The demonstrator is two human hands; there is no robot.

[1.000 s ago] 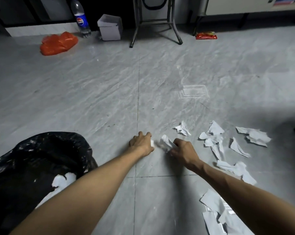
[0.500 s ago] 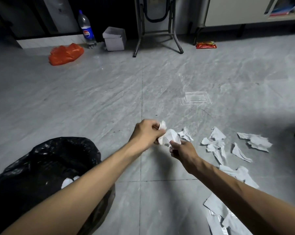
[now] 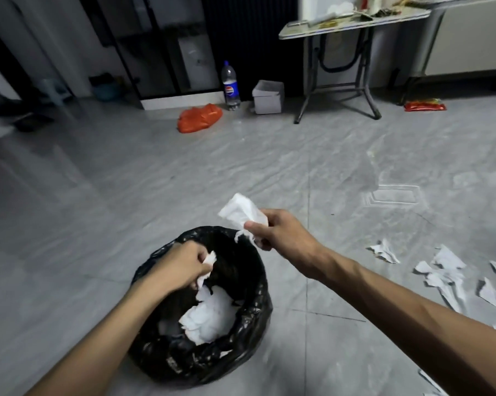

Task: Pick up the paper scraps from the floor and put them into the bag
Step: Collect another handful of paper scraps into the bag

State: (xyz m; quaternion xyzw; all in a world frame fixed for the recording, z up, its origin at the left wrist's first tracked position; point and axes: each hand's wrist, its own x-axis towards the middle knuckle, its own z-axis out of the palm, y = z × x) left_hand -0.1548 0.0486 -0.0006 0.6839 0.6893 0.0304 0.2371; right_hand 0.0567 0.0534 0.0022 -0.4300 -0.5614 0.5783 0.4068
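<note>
A black bag (image 3: 255, 315) stands open on the grey floor, with white paper (image 3: 209, 315) lying inside it. My left hand (image 3: 181, 270) hovers over the bag's mouth, shut on a small paper scrap (image 3: 209, 258). My right hand (image 3: 281, 232) is just beyond the bag's far rim, shut on a larger crumpled scrap (image 3: 241, 210) that sticks up from its fingers. Several more torn scraps (image 3: 443, 267) lie on the floor at the right.
At the back stand a folding table (image 3: 352, 27), a white box (image 3: 268, 97), a cola bottle (image 3: 231, 87) and an orange bag (image 3: 199, 117). A red packet (image 3: 425, 105) lies far right. A clear plastic piece (image 3: 395, 194) lies flat mid-floor.
Both hands lifted scraps off the floor and swung left to the bag; my view turned left with them, so the bag now sits in the middle.
</note>
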